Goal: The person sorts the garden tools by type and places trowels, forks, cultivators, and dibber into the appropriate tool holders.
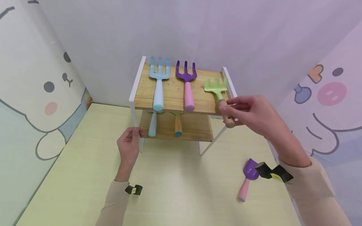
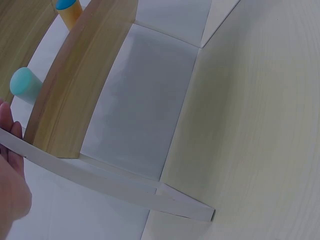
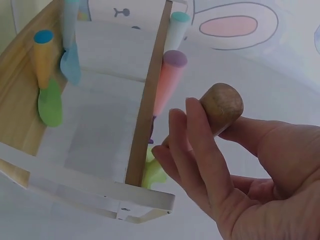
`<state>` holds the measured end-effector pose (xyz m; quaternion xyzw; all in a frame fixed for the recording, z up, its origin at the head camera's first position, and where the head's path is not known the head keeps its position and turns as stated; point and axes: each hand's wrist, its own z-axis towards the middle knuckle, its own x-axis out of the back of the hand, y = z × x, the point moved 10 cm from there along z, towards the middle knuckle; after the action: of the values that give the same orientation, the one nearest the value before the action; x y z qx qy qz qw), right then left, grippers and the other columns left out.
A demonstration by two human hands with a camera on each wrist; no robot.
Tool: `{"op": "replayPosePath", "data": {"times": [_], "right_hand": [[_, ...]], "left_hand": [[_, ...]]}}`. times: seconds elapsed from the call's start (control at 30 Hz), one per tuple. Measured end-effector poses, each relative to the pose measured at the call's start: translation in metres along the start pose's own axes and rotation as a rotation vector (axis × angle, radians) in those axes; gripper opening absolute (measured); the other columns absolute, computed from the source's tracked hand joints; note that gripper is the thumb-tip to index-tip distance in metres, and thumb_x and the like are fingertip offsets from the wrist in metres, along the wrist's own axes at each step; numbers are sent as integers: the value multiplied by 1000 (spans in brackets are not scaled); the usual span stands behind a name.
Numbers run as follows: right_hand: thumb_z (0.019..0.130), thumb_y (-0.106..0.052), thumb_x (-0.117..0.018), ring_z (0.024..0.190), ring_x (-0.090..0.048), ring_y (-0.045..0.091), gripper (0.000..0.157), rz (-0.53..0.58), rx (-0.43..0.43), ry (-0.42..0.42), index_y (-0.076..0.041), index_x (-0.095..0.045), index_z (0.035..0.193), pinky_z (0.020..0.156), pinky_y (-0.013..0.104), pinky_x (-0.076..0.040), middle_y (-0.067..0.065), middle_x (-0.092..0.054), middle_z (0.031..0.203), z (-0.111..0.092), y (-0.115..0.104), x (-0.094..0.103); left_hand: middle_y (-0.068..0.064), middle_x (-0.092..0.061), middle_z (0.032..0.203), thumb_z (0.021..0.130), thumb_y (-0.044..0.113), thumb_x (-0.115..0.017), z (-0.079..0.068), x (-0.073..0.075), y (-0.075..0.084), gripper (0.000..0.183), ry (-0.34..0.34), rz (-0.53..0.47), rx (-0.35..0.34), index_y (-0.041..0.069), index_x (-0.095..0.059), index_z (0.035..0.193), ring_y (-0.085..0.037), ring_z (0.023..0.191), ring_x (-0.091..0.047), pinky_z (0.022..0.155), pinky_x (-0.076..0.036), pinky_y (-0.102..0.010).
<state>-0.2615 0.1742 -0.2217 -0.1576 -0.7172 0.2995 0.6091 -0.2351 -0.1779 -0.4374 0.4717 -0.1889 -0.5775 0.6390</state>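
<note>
My right hand [image 1: 251,111] pinches the wooden handle [image 3: 222,106] of a small green garden rake [image 1: 217,89], thumb on one side and fingers on the other. The rake's head lies over the right end of the upper board of a two-tier shelf rack [image 1: 172,94], tines pointing to the back. Beside it on that board lie a purple hand fork [image 1: 188,91] with a pink handle and a light blue hand fork [image 1: 159,84]. My left hand [image 1: 128,144] grips the rack's white front left leg [image 2: 100,177] near the lower board, with fingertips behind it.
On the lower board [image 1: 195,130] rest a blue trowel [image 3: 70,62] and a green trowel [image 3: 50,105] with an orange handle. A purple scoop [image 1: 250,169] with a pink handle lies on the table [image 1: 183,194] at right. Curtains with cartoon animals [image 1: 333,94] surround the table.
</note>
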Motion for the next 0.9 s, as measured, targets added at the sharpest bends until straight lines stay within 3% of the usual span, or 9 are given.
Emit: {"op": "replayPosePath", "data": {"times": [0.4, 0.9], "right_hand": [[97, -47, -70, 100, -71, 26, 51, -89, 42, 67, -2, -73, 121, 71, 26, -55, 16, -76, 107, 22, -14, 4], [99, -39, -67, 110, -67, 31, 46, -132, 17, 92, 0, -72, 122, 89, 45, -53, 20, -74, 113, 45, -20, 4]], "left_hand": [[0, -72, 82, 105, -3, -54, 0, 0, 1, 25, 12, -4, 1, -22, -59, 90, -10, 71, -68, 71, -58, -20], [1, -72, 82, 105, -3, -53, 0, 1, -1, 25, 9, 23, 6, -21, -61, 90, -9, 71, -68, 73, -59, -21]]}}
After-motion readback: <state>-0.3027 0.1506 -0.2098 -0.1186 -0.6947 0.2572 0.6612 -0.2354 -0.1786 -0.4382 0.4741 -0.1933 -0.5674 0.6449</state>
